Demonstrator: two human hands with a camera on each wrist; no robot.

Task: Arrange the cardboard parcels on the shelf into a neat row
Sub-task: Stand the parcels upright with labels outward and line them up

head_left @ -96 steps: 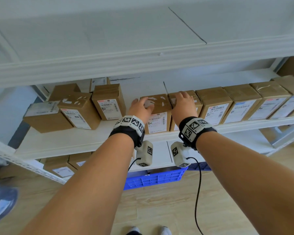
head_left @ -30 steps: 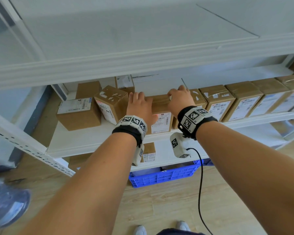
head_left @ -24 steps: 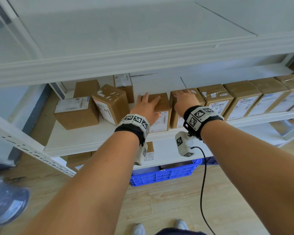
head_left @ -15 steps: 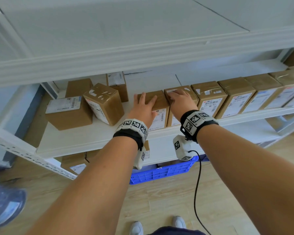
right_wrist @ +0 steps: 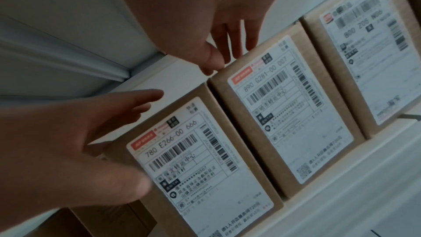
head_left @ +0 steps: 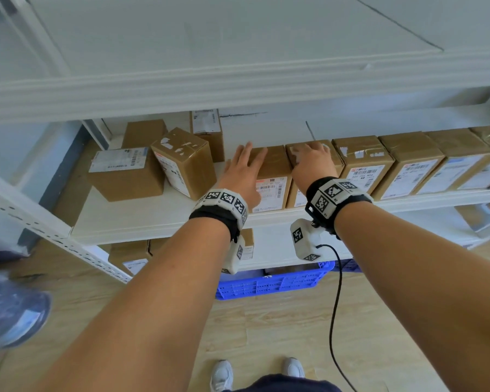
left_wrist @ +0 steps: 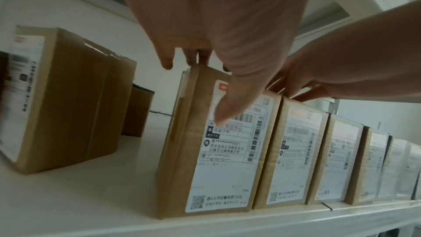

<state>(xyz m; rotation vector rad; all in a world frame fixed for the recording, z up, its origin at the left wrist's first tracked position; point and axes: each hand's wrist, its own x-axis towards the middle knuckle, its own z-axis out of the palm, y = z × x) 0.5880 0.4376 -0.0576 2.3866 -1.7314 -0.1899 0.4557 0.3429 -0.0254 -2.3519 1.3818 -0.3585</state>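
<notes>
A person's flat, open left hand (head_left: 245, 171) steadies the end parcel (head_left: 270, 176) while the right hand (head_left: 310, 162), fingers loosely curled and gripping nothing, presses its neighbour (head_left: 333, 154) flush in line.

A blue perforated plastic crate (head_left: 269, 284) sits on the pale wood-plank floor (head_left: 266, 329) under the white metal rack's lowest board. White sneakers (head_left: 222, 374) stand on the floor. A blurred blue rounded object (head_left: 12, 309) lies at far left.
</notes>
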